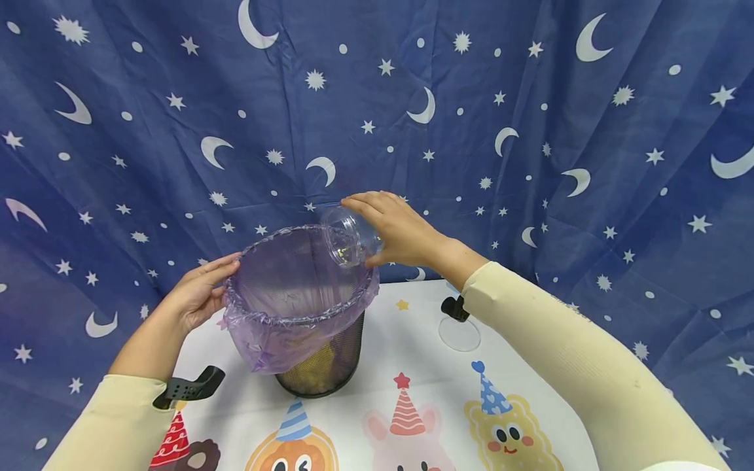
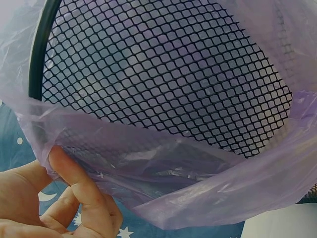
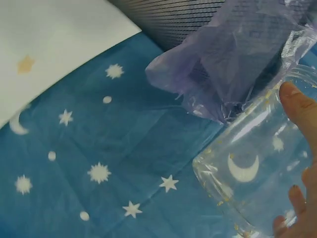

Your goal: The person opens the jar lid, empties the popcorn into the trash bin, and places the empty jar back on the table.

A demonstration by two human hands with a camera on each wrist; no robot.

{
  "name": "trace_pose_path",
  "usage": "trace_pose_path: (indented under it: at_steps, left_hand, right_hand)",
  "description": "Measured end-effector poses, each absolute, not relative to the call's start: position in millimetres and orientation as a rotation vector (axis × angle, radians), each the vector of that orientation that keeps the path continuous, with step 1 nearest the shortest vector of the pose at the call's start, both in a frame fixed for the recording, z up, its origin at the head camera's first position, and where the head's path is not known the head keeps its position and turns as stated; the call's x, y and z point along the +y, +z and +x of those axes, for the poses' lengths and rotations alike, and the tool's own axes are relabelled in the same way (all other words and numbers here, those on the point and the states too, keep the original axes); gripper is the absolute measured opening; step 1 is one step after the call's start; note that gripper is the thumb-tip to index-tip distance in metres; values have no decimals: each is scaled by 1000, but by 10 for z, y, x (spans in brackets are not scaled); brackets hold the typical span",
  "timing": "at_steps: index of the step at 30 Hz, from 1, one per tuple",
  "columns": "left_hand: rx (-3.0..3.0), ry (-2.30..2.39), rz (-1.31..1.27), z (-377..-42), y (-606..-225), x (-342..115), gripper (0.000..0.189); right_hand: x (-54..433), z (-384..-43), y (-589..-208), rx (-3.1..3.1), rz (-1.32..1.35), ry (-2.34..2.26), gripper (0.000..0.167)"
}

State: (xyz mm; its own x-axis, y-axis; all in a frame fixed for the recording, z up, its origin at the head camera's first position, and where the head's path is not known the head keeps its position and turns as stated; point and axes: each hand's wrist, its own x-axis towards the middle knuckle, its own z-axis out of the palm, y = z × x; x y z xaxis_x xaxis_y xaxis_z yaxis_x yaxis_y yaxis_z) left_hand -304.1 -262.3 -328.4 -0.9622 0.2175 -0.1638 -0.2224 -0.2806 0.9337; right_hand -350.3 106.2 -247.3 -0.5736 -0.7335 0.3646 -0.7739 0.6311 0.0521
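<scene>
Clear plastic jar [image 1: 349, 237]: tipped mouth-down over far rim of black mesh wastebasket [image 1: 321, 363], gripped by right hand [image 1: 400, 230], fingers curled over its top, thumb beneath. Seen empty and see-through in right wrist view, jar mouth just beside the bag's edge.
Purple bag liner [image 1: 283, 327]: folded out over the basket's rim, hanging partway down the mesh.
Surface: white tablecloth [image 1: 424, 366] printed with cartoon animals in party hats; basket stood on it near the far edge.
Room: backed and skirted by blue drape [image 1: 377, 98] with white moons and stars.
Writing or labels: none readable.
Left hand [image 1: 197, 294]: laid against basket's left rim, fingers straight, touching the liner, gripping nothing.
</scene>
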Motion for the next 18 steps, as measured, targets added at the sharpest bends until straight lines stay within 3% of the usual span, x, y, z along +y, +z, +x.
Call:
trace_pose_path:
  at_steps: [18]
  left_hand:
    - [1674, 2337, -18, -3044, -3305, -2620, 17]
  right_hand:
    - [1356, -3512, -2858, -2573, 723, 1021, 113]
